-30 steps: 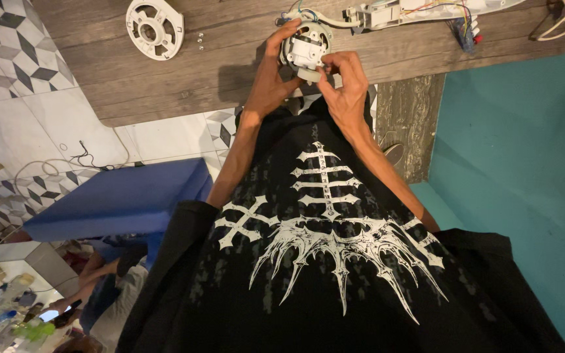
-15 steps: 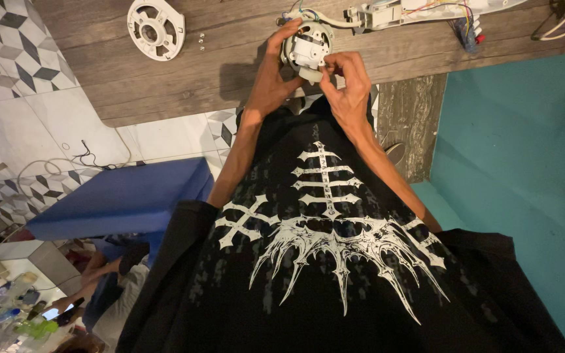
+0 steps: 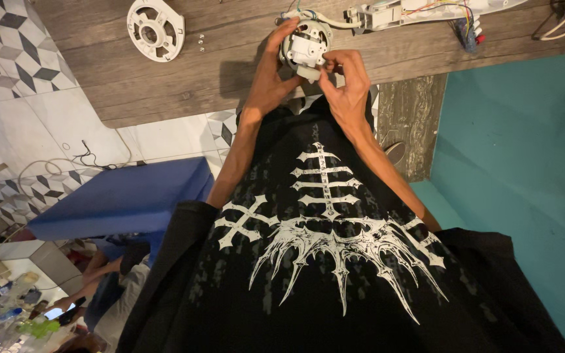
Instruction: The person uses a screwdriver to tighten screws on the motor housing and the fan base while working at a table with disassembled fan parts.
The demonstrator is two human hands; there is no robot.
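Observation:
A small round white motor unit [image 3: 305, 44] with wires rests at the near edge of a wooden table [image 3: 184, 85]. My left hand [image 3: 274, 72] wraps around its left side and holds it. My right hand [image 3: 346, 80] pinches a small pale piece at the unit's lower right edge. A cable runs from the unit to a long white housing [image 3: 420, 12] with coloured wires, lying further back on the table.
A round white plastic cover [image 3: 155, 29] lies at the table's left, with a few small screws [image 3: 201, 42] beside it. A blue bench [image 3: 122, 196] stands on the tiled floor. Another person sits at lower left [image 3: 109, 287]. A teal wall is on the right.
My hands have stayed on the motor unit with only slight finger shifts. The view has drifted a little.

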